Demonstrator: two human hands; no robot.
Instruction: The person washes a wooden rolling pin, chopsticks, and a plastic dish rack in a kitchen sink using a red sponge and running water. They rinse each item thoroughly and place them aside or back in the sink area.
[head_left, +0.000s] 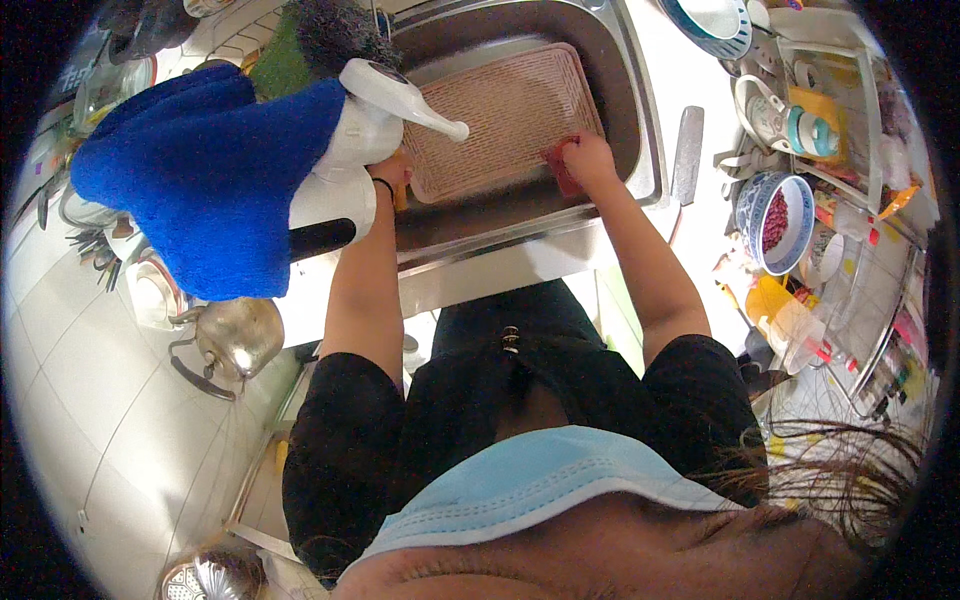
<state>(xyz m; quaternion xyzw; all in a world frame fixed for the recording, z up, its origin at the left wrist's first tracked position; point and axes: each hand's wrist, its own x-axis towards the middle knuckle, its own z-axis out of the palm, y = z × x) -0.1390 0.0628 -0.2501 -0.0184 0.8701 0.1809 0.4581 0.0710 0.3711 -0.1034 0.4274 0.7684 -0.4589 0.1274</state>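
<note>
A pinkish-beige slotted plastic tray (502, 112) lies tilted in a stainless steel sink (517, 217). My right hand (591, 161) grips a red cloth (564, 178) at the tray's lower right edge. At the tray's left end is my left hand (400, 169), partly hidden behind a white faucet (352, 139). Something orange-yellow (400, 196) shows just below that hand; whether the fingers hold it or the tray rim is unclear. The faucet's spout (450, 129) reaches over the tray.
A blue towel (202, 172) drapes over the faucet. Right of the sink lies a cleaver-like blade (688, 154), with a blue-and-white bowl (796, 225) of red beans beyond. A metal kettle (240, 337) stands at left, and a blue colander (712, 22) at upper right.
</note>
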